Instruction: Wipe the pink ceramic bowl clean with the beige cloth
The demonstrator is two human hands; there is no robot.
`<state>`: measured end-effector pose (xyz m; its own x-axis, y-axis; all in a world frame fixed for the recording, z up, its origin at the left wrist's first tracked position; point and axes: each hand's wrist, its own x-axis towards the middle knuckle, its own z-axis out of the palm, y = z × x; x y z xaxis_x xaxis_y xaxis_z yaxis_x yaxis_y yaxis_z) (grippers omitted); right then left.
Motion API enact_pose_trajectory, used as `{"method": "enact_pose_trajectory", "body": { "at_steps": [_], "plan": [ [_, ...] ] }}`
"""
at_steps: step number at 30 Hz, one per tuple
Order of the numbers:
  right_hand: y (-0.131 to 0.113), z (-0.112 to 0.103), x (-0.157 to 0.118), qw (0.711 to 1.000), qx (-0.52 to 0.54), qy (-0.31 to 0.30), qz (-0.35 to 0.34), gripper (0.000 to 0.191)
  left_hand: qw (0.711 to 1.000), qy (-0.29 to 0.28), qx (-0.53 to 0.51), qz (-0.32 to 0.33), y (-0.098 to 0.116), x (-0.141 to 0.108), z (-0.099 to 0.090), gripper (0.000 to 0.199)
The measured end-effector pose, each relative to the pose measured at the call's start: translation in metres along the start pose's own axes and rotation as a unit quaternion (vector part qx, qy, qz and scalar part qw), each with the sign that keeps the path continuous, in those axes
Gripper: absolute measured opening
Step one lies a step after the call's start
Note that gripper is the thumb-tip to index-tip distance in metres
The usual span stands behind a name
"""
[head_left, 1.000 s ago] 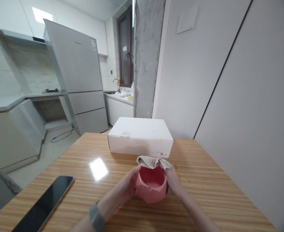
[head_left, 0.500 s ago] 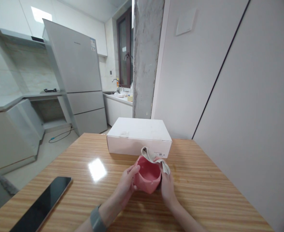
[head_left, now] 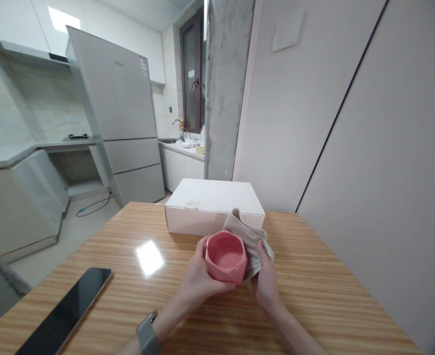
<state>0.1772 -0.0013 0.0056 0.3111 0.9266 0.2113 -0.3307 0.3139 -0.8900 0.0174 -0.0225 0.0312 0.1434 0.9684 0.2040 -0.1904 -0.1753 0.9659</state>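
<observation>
A pink faceted bowl is held over the wooden table, its opening tilted up toward the camera. My left hand grips it from the left, with the thumb along its lower front edge. On the right, my right hand is closed on a grey-beige cloth, its thumb on top of the fabric. The cloth lies against the right side of the bowl and stands up behind its rim. My right fingers under the cloth are mostly hidden.
Behind the hands, a white closed box sits on the wooden table. A dark phone lies at the table's left. Beyond stand a grey fridge and a concrete pillar.
The bowl has turned in my left hand, whose thumb has moved from the rim to the lower front. The cloth has shifted right and spread out, with my right thumb now on it.
</observation>
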Motion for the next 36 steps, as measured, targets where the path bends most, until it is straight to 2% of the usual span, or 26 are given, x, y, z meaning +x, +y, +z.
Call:
{"method": "enact_pose_trajectory", "body": {
  "at_steps": [2,4,7,10,12,15,20,24,28,30,33,36],
  "plan": [
    [-0.007,0.001,0.004,0.998,0.041,-0.014,0.045,0.042,1.0,0.015,-0.025,-0.006,-0.004,0.004,-0.004,0.087],
    [-0.014,0.002,0.006,0.992,0.067,-0.024,0.1,0.041,0.995,0.008,-0.097,-0.02,-0.011,0.008,-0.007,0.084],
    [-0.019,0.004,0.004,0.984,0.088,-0.038,0.152,0.04,0.967,-0.042,-0.242,-0.067,-0.021,0.009,-0.007,0.07],
    [-0.015,0.009,-0.003,0.979,0.105,-0.068,0.162,0.041,0.939,-0.092,-0.305,-0.13,-0.024,0.005,-0.004,0.065],
    [-0.011,0.012,-0.007,0.975,0.115,-0.09,0.166,0.042,0.934,-0.11,-0.307,-0.143,-0.026,0.003,-0.001,0.064],
    [-0.007,0.014,-0.009,0.974,0.127,-0.094,0.161,0.041,0.938,-0.103,-0.304,-0.129,-0.031,0.003,0.0,0.06],
    [-0.007,0.014,-0.012,0.981,0.132,-0.036,0.138,0.04,0.952,-0.067,-0.291,-0.072,-0.037,0.008,0.002,0.056],
    [0.001,0.01,-0.02,0.993,0.061,0.025,0.095,0.041,0.958,-0.037,-0.278,-0.059,-0.035,0.007,0.005,0.055],
    [0.013,0.006,-0.023,0.999,0.002,0.018,0.027,0.039,0.964,-0.014,-0.259,-0.055,-0.037,0.006,0.006,0.055],
    [0.016,0.005,-0.019,0.998,0.023,0.019,0.051,0.035,0.957,-0.006,-0.275,-0.09,-0.04,0.007,0.005,0.052],
    [0.012,0.006,-0.008,0.988,0.088,0.021,0.127,0.033,0.944,-0.01,-0.294,-0.149,-0.042,0.009,0.003,0.05],
    [0.004,0.007,-0.001,0.967,0.171,0.016,0.188,0.033,0.96,-0.015,-0.244,-0.136,-0.039,0.009,0.002,0.047]
  ]
}}
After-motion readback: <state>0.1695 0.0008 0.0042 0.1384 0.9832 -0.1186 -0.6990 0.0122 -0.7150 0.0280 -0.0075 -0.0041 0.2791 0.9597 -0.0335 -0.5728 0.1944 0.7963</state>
